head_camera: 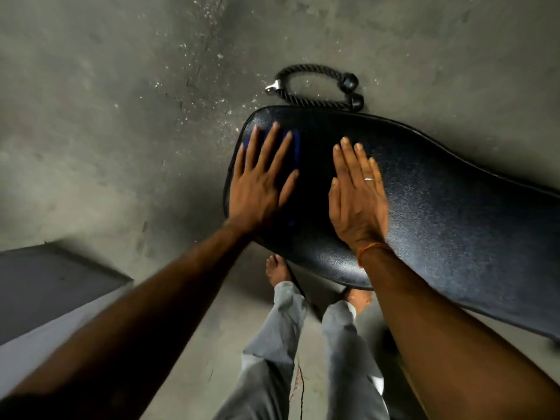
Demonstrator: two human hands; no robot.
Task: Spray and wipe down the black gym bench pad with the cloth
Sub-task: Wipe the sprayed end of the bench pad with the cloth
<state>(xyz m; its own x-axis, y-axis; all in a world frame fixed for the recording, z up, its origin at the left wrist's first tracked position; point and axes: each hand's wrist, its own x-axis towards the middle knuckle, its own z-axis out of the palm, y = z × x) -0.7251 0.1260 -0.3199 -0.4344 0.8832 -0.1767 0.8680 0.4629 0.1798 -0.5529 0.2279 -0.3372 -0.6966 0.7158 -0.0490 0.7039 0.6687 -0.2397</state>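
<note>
Clearly the wiping step is in hand; the left hand lies flat, fingers spread wide, pressing what looks like a dark blue cloth onto the rounded end of the black bench pad; the cloth is mostly hidden, so its extent is hard to tell; the right hand rests flat and empty beside it, fingers together, steadying the pad; no spray bottle shows; next, the cloth should probably sweep along the pad's unwiped length.
</note>
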